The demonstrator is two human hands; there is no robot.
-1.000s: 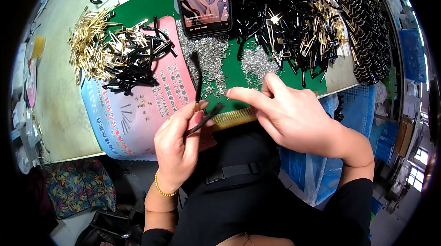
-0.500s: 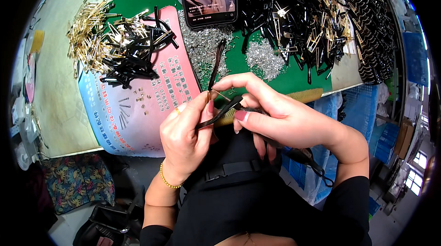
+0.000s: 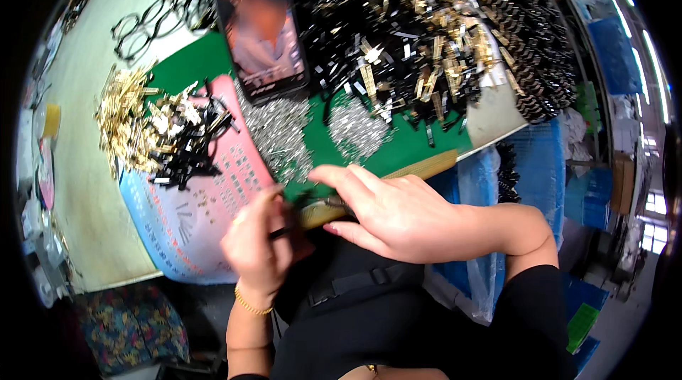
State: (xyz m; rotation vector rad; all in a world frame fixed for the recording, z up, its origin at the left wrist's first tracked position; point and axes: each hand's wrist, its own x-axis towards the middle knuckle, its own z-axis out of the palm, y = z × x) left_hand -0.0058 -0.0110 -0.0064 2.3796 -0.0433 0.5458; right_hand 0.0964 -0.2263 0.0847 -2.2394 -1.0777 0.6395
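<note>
The left hand (image 3: 257, 246) pinches a thin black arm (image 3: 281, 232); the right hand (image 3: 398, 213) presses flat beside it. Behind the phone (image 3: 261, 33), a big pile (image 3: 440, 32) waits.

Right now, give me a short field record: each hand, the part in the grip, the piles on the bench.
left hand: closed on a thin black part, blurred
right hand: fingers at the table edge, by the same part
small silver pieces: two heaps on green mat
black parts heap: far right
gold and black pieces: left, partly on pink sheet
phone: lit, far centre
</note>
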